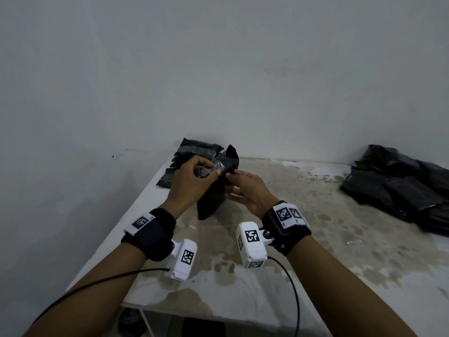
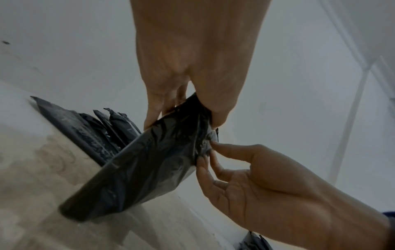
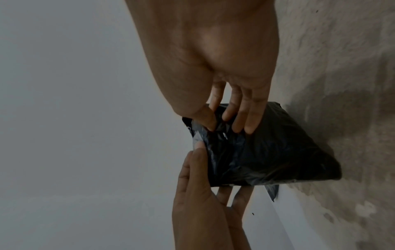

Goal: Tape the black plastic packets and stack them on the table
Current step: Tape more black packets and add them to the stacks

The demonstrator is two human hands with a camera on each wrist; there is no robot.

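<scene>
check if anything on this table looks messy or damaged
The white table top is blotched with brownish stains or worn patches across most of its surface. The black plastic packets at the right lie in a loose heap, unlike the neater pile at the back left.

The packet (image 1: 216, 188) you are holding is showing thin black plastic, glossy and crinkled, with clear shiny tape (image 1: 217, 164) catching light. The bench (image 1: 315, 239) is looking matt, blotchy and worn. Your wrist straps (image 1: 155, 235) are looking like soft dark cloth.

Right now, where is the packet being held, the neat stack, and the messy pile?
held packet (image 1: 211, 203), head view, lower body.
stack (image 1: 192, 148), head view, top packet.
loose pile (image 1: 398, 188), head view, middle.
</scene>
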